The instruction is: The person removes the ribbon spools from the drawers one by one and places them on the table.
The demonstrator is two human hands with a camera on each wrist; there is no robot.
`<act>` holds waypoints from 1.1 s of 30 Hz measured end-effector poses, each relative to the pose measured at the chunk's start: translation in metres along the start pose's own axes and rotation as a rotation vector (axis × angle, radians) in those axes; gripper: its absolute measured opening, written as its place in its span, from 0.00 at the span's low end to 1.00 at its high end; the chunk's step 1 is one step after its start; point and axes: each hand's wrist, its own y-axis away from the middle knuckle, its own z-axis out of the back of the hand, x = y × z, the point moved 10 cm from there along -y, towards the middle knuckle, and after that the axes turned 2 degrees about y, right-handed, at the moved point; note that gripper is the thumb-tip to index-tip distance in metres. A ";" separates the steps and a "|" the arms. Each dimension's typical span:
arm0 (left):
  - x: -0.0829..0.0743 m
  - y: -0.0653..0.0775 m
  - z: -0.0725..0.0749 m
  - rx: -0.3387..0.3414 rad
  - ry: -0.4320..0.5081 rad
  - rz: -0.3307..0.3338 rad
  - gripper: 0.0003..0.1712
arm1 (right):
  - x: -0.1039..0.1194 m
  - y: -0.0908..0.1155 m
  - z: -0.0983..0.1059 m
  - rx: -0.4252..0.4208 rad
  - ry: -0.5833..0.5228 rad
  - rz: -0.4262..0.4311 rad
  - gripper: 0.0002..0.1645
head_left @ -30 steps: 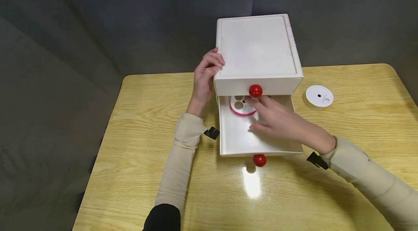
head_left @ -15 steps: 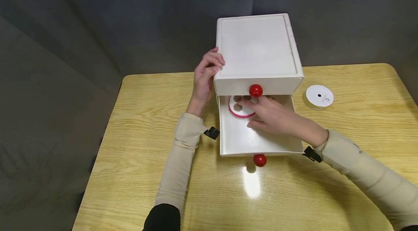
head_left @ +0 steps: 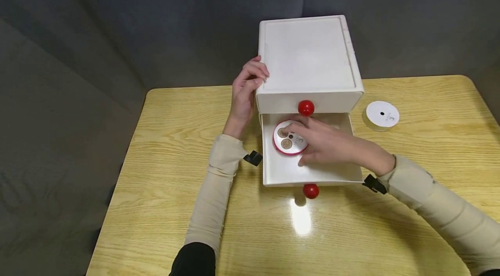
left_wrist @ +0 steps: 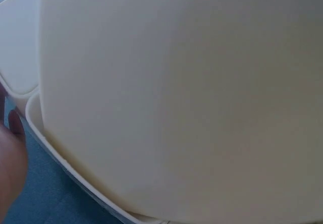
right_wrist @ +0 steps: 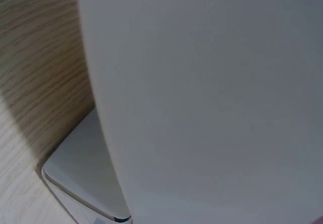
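A white two-drawer cabinet [head_left: 306, 54] stands at the back of the table, its lower drawer [head_left: 279, 172] pulled out. My left hand [head_left: 245, 91] lies against the cabinet's left side, bent fingertips on the top edge near the front corner. Inside the drawer is a white ribbon spool [head_left: 287, 151] with a pink-red edge and brown round stickers. My right hand [head_left: 324, 142] holds this spool from the right, one finger across its face, another at the far rim, thumb at the near right. The left wrist view shows a pale drawer wall [left_wrist: 151, 108]; the right wrist view, a pale panel [right_wrist: 202, 108].
A second white spool [head_left: 381, 115] lies on the wooden table [head_left: 175, 159] right of the cabinet. Red knobs [head_left: 306, 108] stick out from both drawer fronts. The upper drawer is closed, overhanging the back of the lower one. A dark curtain [head_left: 195, 20] hangs behind.
The spool in the drawer has slid toward me, out from under the upper drawer, with my right hand's fingers on it. My left hand has stayed on the cabinet.
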 end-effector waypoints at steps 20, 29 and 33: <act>0.000 0.003 -0.001 0.001 0.011 0.006 0.12 | 0.001 0.003 0.008 -0.066 -0.021 0.017 0.36; 0.001 0.003 -0.001 -0.010 0.002 0.023 0.12 | 0.000 0.015 0.025 -0.119 -0.135 0.009 0.32; 0.002 0.003 0.000 -0.013 -0.001 0.031 0.12 | -0.002 0.017 0.026 -0.135 -0.148 0.018 0.31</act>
